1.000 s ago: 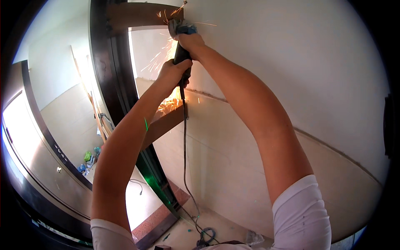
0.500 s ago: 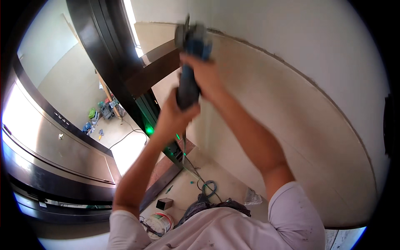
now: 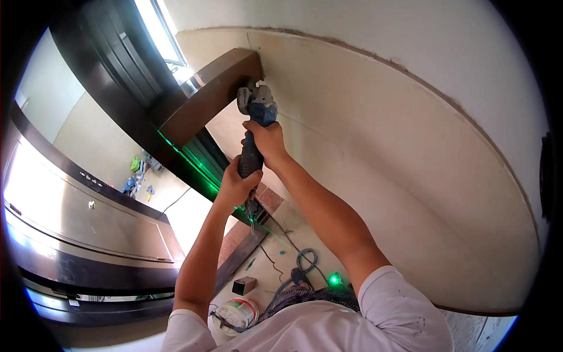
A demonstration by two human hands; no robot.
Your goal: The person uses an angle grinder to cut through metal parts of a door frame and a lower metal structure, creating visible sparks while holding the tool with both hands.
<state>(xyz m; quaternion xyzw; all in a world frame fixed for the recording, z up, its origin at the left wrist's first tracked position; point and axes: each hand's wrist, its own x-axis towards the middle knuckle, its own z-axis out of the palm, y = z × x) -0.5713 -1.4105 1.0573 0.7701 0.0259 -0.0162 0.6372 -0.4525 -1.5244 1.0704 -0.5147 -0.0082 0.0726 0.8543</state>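
Note:
A blue and black angle grinder [image 3: 253, 154] is held up at arm's length in both my hands. My right hand [image 3: 268, 142] wraps round its body just behind the blue gear head, while my left hand [image 3: 236, 186] grips the dark rear end. The grinder's metal guard and disc [image 3: 243, 101] lie close to the underside of a dark brown beam [image 3: 214, 94], near the end that meets the beige wall. I cannot tell whether the disc touches the beam. Its cord hangs below my left hand.
Left stands a dark door frame [image 3: 135, 100] with a green laser line on it. On the floor are a white bucket [image 3: 237, 314], a short square tube [image 3: 244, 286], a looped hose [image 3: 307, 258] and a green light [image 3: 335, 279]. The beige wall [image 3: 381, 176] rises at right.
Both hands have brought the grinder down from in front of the beam to below its wall end. The view has shifted, and a green light now shows on the floor near my legs.

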